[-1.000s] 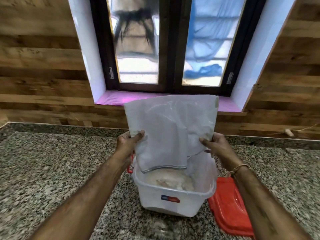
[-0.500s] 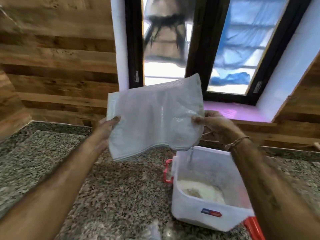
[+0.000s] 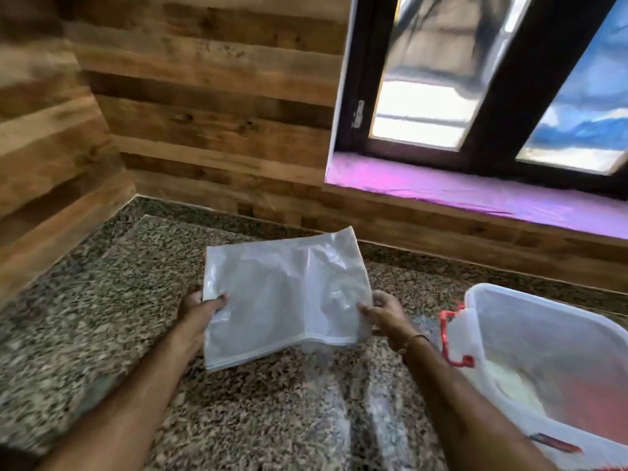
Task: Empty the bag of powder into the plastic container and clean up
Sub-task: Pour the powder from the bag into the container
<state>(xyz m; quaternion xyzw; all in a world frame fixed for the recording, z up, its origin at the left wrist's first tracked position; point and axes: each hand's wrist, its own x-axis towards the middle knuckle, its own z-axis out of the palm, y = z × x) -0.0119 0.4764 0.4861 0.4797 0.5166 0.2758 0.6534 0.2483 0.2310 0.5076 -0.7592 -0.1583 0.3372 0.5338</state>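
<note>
The emptied bag (image 3: pixel 285 297) is pinched at its side edges by the left hand (image 3: pixel 200 312) and right hand (image 3: pixel 384 314), low over the granite counter (image 3: pixel 102 317), left of the plastic container (image 3: pixel 550 368) holding the powder (image 3: pixel 509 379). Residue could be shaken onto the counter if the bag's open edge is tipped.

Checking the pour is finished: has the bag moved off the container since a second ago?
Yes. The bag, then above the container, is now to its left, low over the countertop.
</note>
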